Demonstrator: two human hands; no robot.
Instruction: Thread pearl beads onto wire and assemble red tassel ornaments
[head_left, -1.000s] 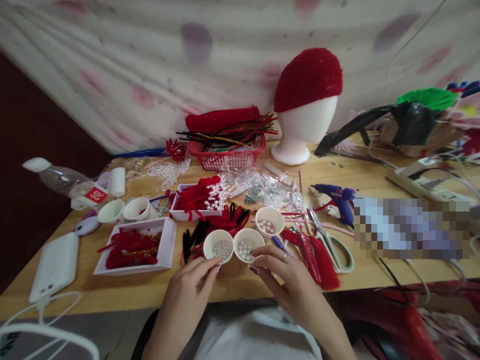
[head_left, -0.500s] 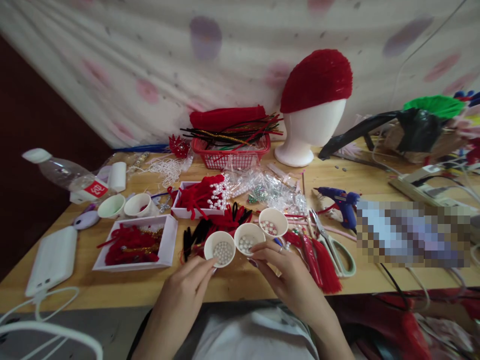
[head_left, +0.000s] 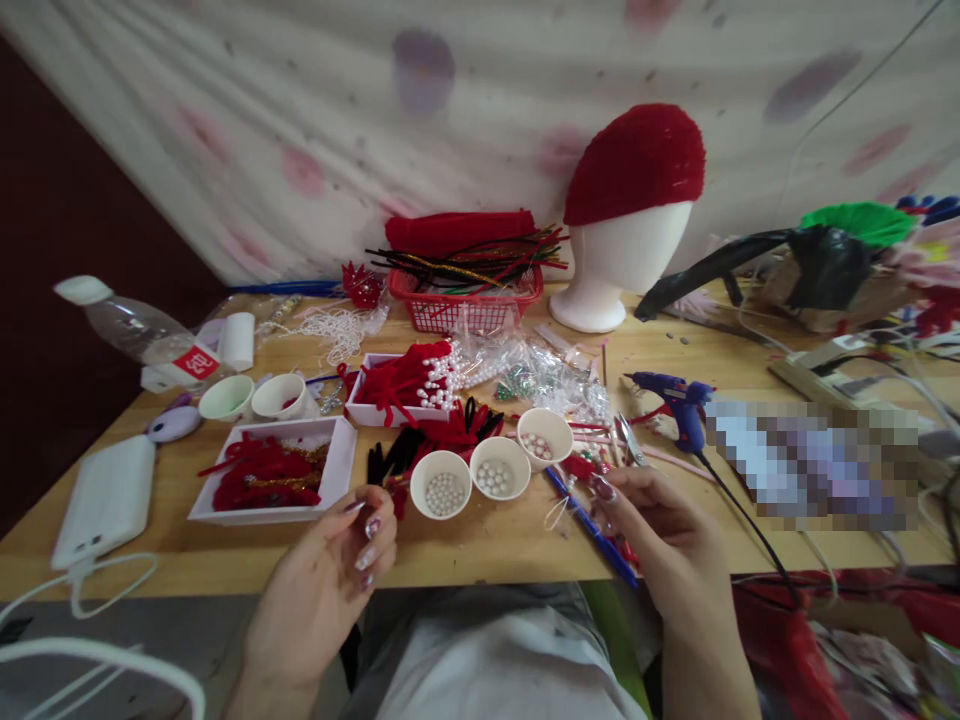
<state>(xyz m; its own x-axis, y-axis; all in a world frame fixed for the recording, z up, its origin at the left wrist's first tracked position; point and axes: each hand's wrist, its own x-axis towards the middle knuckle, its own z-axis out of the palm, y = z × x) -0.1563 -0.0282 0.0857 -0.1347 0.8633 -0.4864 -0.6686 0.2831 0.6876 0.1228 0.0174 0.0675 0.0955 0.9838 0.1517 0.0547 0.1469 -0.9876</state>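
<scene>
My left hand (head_left: 330, 565) is just left of the paper cups, its fingers loosely bent and apart, with nothing visible in them. Two paper cups of white pearl beads, one at the left (head_left: 441, 486) and one in the middle (head_left: 500, 468), stand side by side. A third cup (head_left: 545, 439) holds pink and white beads. My right hand (head_left: 664, 530) has its fingers curled over the place beside the scissors (head_left: 631, 440), covering their handles. What its fingers close on is hidden. A blue pen (head_left: 592, 528) lies beside it, over some red pieces.
White boxes of red pieces stand at the left (head_left: 341, 465) and centre (head_left: 360, 412). Behind are a red basket (head_left: 465, 312) and a foam head (head_left: 600, 265) with a red cap. A blue glue gun (head_left: 679, 400) with a cord lies right; a bottle (head_left: 142, 325) and power bank (head_left: 105, 500), left.
Both hands have let go of the cups and moved apart, the left leftward and the right rightward. The blue pen now shows; the red tassel and scissor handles are out of sight near my right hand.
</scene>
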